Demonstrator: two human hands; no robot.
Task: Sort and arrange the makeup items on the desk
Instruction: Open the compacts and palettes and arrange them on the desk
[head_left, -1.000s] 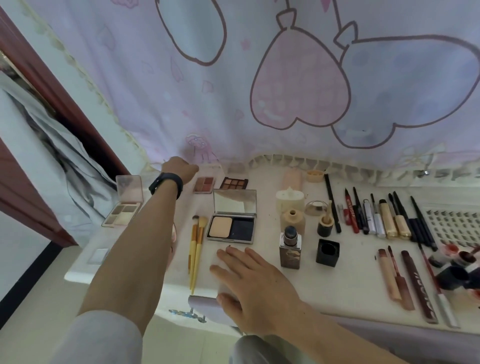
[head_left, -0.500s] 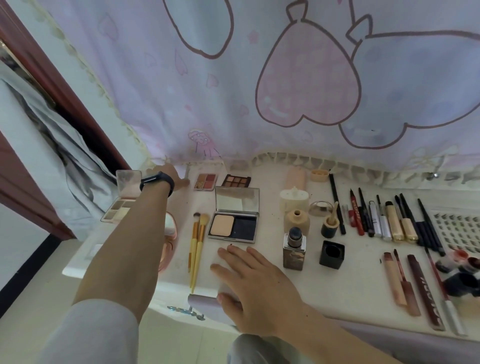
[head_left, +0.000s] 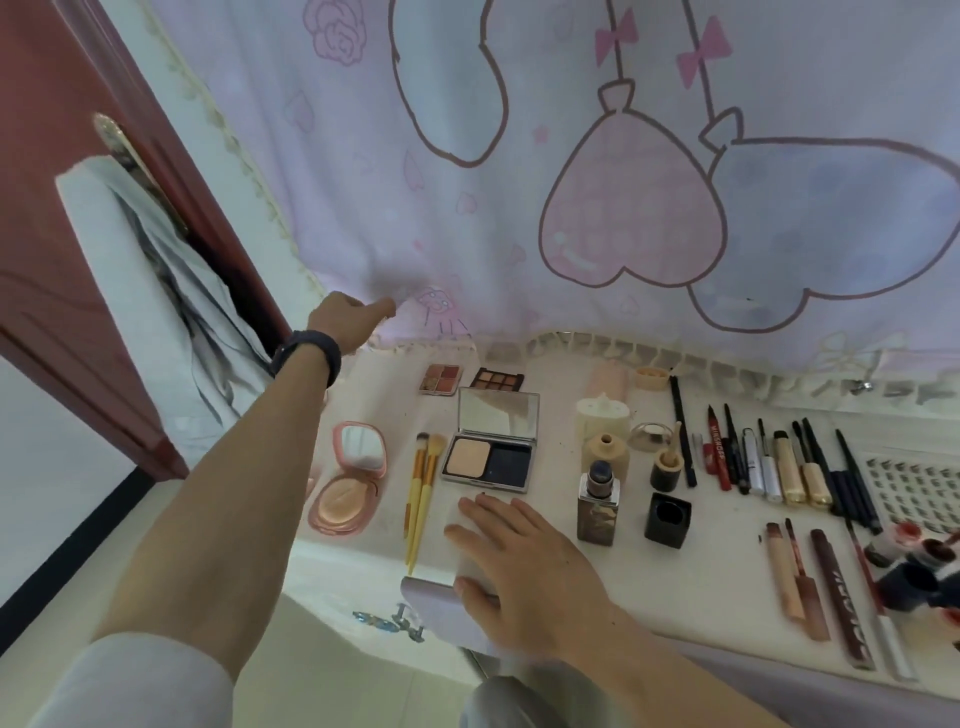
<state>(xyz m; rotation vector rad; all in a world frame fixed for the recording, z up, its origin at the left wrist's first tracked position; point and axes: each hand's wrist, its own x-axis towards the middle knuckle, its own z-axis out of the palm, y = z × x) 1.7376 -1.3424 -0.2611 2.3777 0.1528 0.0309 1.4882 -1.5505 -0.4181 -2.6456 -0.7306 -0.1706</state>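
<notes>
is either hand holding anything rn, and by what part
The right hand lies flat on the lilac case, gripping nothing. The left hand is curled at the curtain hem; whether it grips it cannot be told.

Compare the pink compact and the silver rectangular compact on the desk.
The pink compact is rounded; the silver rectangular compact has straight edges. The pink compact holds one peach pan, the silver one a beige pan beside a dark compartment. The pink compact lies left of the yellow brushes, the silver one right of them. Both lie open, mirrored lids raised.
</notes>
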